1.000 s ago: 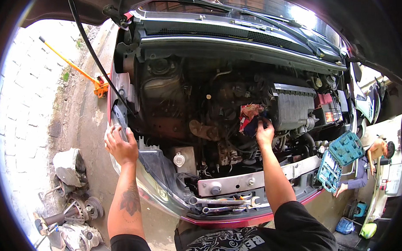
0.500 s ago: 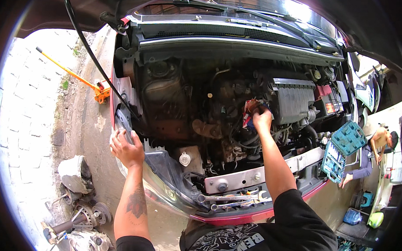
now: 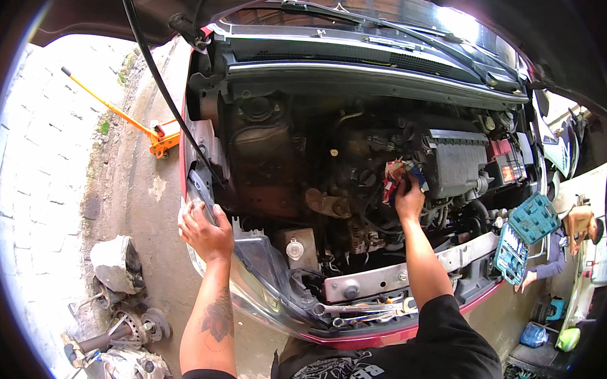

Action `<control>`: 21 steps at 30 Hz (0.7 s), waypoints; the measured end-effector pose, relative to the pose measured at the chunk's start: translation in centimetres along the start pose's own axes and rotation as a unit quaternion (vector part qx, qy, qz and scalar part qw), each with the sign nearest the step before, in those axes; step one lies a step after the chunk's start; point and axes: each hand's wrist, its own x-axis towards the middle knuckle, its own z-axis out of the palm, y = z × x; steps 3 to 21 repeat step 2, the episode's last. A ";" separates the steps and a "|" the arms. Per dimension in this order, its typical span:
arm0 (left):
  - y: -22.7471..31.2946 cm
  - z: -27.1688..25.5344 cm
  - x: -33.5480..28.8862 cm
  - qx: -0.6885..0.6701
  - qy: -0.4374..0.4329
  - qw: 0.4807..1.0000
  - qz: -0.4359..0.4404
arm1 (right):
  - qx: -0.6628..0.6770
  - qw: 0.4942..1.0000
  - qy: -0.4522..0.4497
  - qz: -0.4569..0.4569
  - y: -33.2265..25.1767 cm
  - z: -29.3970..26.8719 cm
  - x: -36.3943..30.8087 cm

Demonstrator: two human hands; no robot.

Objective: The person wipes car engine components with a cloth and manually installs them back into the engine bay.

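Observation:
In the open engine bay of a red car, my right hand (image 3: 411, 201) grips a crumpled red, white and blue rag (image 3: 392, 174). The rag is against the dark engine (image 3: 358, 141), just left of the ribbed black air filter box (image 3: 457, 163). Fingers hide part of the cloth and the surface under it. My left hand (image 3: 207, 233) lies on the car's left front edge above the headlight (image 3: 236, 291), fingers spread and nothing held. Several wrenches (image 3: 369, 312) rest along the front of the bay, between my forearms.
A black rod (image 3: 157, 77) slants down into the bay's left side. An open teal socket case (image 3: 513, 253) sits at the front right corner. Beyond it, a person (image 3: 579, 226) sits low. An orange floor jack (image 3: 163, 141) and greasy parts (image 3: 121, 323) are on the left ground.
The whole view has shifted, so the car appears further right and slightly lower. My right hand and the rag have moved slightly toward me on the engine; my left hand stays put.

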 end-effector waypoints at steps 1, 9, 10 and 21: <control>0.0 -0.1 0.0 -0.003 -0.002 1.000 -0.001 | 0.007 1.000 0.004 -0.014 0.1 -0.1 0.0; 0.0 -0.2 0.0 -0.006 -0.004 1.000 -0.001 | 0.002 1.000 -0.016 0.001 0.1 0.0 0.4; 0.0 -0.2 0.0 -0.006 -0.004 1.000 -0.001 | 0.002 1.000 -0.016 0.001 0.1 0.0 0.4; 0.0 -0.2 0.0 -0.006 -0.004 1.000 -0.001 | 0.002 1.000 -0.016 0.001 0.1 0.0 0.4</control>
